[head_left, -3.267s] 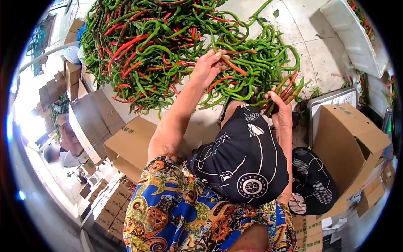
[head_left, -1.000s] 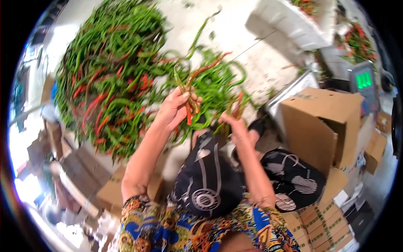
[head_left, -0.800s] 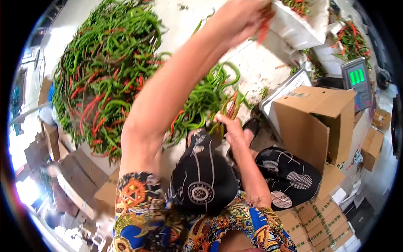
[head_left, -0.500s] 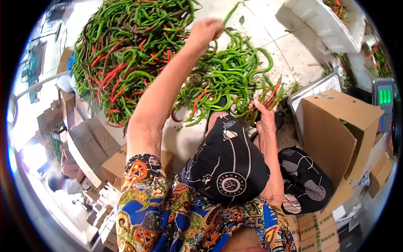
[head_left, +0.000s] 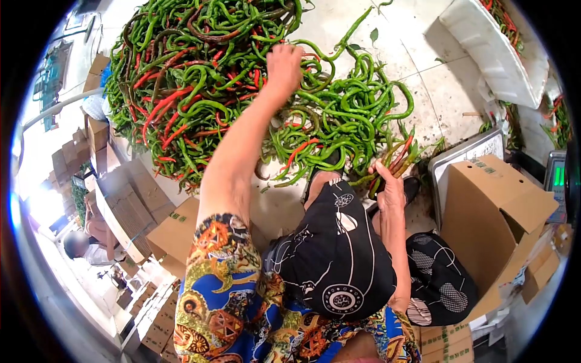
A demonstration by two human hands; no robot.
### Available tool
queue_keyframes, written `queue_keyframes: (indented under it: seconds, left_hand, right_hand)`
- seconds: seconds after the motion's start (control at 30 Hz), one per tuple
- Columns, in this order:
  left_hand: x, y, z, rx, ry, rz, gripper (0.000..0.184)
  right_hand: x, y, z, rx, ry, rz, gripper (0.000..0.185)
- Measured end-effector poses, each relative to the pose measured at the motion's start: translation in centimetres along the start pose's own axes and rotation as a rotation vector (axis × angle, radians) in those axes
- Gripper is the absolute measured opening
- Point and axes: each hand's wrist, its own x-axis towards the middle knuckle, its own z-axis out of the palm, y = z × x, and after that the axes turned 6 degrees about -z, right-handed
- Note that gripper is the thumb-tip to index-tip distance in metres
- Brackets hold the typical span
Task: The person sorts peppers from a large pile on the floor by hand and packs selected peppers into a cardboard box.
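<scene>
A big heap of long green and red chili peppers (head_left: pixel 181 115) lies on the tiled floor in front of me. My left hand (head_left: pixel 284 68) rests over the right side of that heap, fingers stretched and slightly apart, with nothing visibly held. Close to my right knee, my right hand (head_left: pixel 390 187) is closed around a small bunch of red and dark chili peppers (head_left: pixel 400 156), its thumb on top. Between the hands spreads a looser patch of mostly green chili peppers (head_left: pixel 351 115). One long green pepper (head_left: pixel 354 29) sticks out at its far side.
To my right, an open cardboard box (head_left: pixel 478 212) stands on a metal scale platform (head_left: pixel 466 145), near a lit green display (head_left: pixel 558 175). A white foam box (head_left: pixel 490 54) is at upper right. Cardboard boxes (head_left: pixel 136 193) and another person (head_left: pixel 91 248) are on the left.
My left hand has come down and left from the far edge of the green peppers onto the heap, its closed fingers opening. My right hand keeps its bunch. The view has shifted slightly.
</scene>
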Motion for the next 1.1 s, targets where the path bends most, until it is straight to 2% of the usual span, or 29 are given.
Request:
queue_keyframes:
  seconds: [0.07,0.13,0.17,0.3,0.33,0.4,0.47,0.53,0.67,0.8,0.97,1.1]
  left_hand:
    - [1.1,-2.8,1.8,0.341,-0.151,0.080,0.020]
    - [1.9,-4.2,2.2,0.384,-0.198,0.185,0.014]
    - [2.2,-4.7,2.5,0.392,-0.143,0.242,0.012]
    - [3.3,-4.8,-0.8,0.127,-0.121,0.243,0.007]
    - [3.2,-4.1,-3.0,0.104,-0.124,0.209,0.008]
    - [2.5,-2.7,-7.2,-0.181,0.013,0.215,0.007]
    - [1.3,-1.2,-11.2,-0.355,0.081,0.187,0.021]
    - [-0.3,2.1,-15.9,-0.497,0.119,0.163,0.017]
    - [-2.2,6.4,-20.9,-1.203,-0.167,-0.266,0.023]
    - [-2.6,5.1,-16.6,-1.692,-0.386,-0.566,0.030]
    - [-4.2,6.0,-11.7,-1.901,-0.588,-0.750,0.030]
    - [-5.4,7.4,-8.0,-2.008,-0.664,-0.760,0.033]
  right_hand:
    - [0.0,0.0,0.0,-0.003,0.005,-0.002,0.028]
    - [0.1,0.1,0.2,-0.017,0.027,-0.009,0.028]
    - [0.1,0.1,0.2,-0.013,0.024,-0.005,0.028]
    - [0.3,-0.1,0.3,-0.039,0.012,-0.003,0.028]
    - [0.3,-0.1,0.6,-0.053,0.005,-0.008,0.028]
    - [-0.2,-0.7,1.5,-0.056,-0.036,-0.014,0.028]
    - [-0.4,-0.9,2.0,-0.016,-0.096,-0.027,0.027]
    - [-0.9,-1.3,2.7,-0.031,-0.098,-0.028,0.026]
    - [-1.4,-2.4,3.5,-0.035,-0.092,-0.032,0.025]
    - [-1.7,-4.3,3.4,-0.031,-0.138,-0.140,0.023]
    - [-1.5,-5.0,3.0,-0.013,-0.166,-0.117,0.027]
    - [-1.4,-4.6,3.4,-0.010,-0.233,-0.077,0.031]
